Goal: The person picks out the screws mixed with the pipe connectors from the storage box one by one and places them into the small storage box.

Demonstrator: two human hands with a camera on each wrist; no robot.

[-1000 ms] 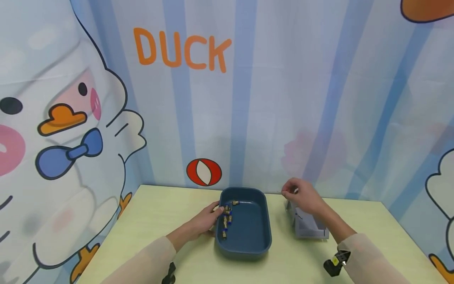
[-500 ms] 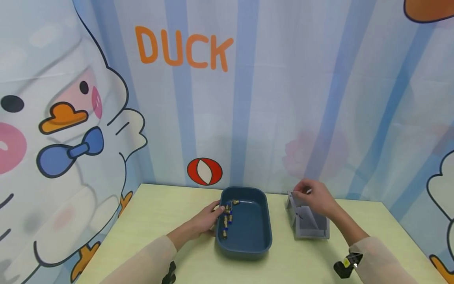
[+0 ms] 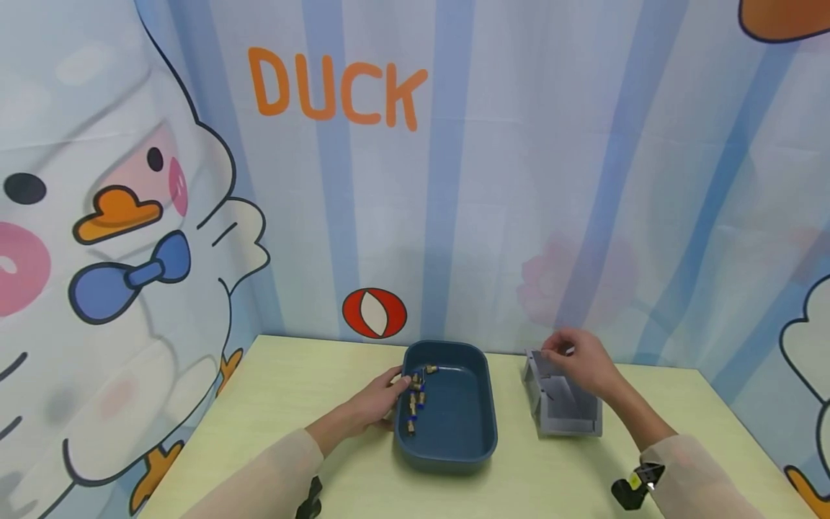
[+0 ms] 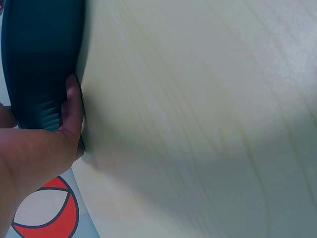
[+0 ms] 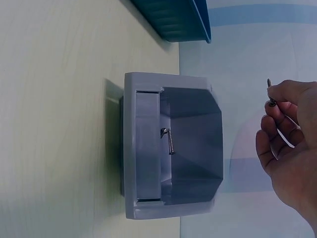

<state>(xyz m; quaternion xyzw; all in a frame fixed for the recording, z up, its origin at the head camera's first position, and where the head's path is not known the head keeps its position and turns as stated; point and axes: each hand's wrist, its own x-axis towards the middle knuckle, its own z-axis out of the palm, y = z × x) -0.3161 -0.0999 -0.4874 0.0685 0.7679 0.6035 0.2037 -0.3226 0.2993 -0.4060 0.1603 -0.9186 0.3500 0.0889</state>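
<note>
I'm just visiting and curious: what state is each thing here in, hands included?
Blue tray: open-topped, standing on the table.
Brass-coloured fittings: lying in the tray, gathered along its left side.
Gray bin: open, standing on the table.
Screws in the bin: lying inside.
Held screw: pinched, clear of the bin.
Left hand: gripping the tray's left side.
Right hand: pinching that screw.

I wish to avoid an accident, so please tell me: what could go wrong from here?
The small screw, pinched in the right hand, might slip and fall outside the grey bin.
The left hand grips the blue tray by one side; if it tilts, the loose brass fittings could slide.
</note>
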